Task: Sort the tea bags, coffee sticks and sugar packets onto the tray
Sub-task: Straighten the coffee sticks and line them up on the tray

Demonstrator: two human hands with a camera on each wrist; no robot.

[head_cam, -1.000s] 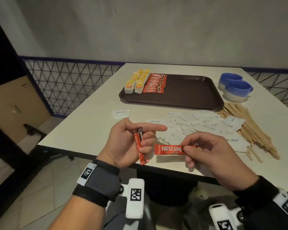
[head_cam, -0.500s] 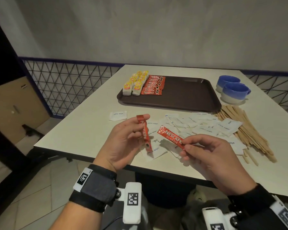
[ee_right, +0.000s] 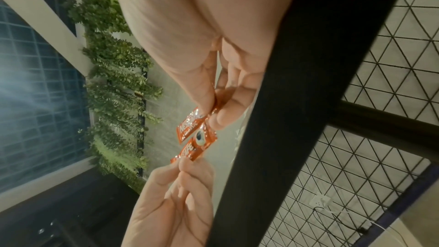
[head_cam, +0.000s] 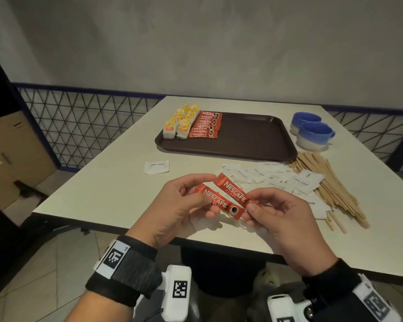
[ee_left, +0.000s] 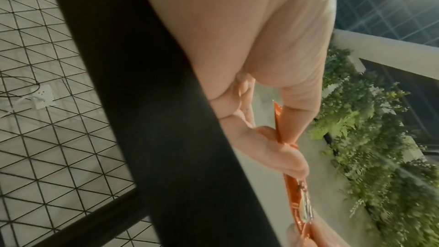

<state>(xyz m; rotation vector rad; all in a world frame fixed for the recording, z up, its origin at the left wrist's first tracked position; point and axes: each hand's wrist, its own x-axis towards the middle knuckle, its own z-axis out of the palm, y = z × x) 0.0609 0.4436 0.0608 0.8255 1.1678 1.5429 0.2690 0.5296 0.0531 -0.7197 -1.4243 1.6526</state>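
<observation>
The white table [head_cam: 98,187] carries one brown tray [head_cam: 249,138] near its far edge, with two tea-bag rows [head_cam: 179,124] and a stack of coffee sticks [head_cam: 205,126] in the tray's left corner. Two blue cups [head_cam: 312,129] stand right of it. Above the near edge, the left hand [head_cam: 179,205] pinches one coffee stick [head_cam: 215,202] and the right hand [head_cam: 279,212] pinches another coffee stick [head_cam: 233,190].

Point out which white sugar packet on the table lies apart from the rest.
The lone white sugar packet lying left of the hands, near the brown tray's front left corner. All other white sugar packets overlap in a heap beside the wooden stirrers.
</observation>
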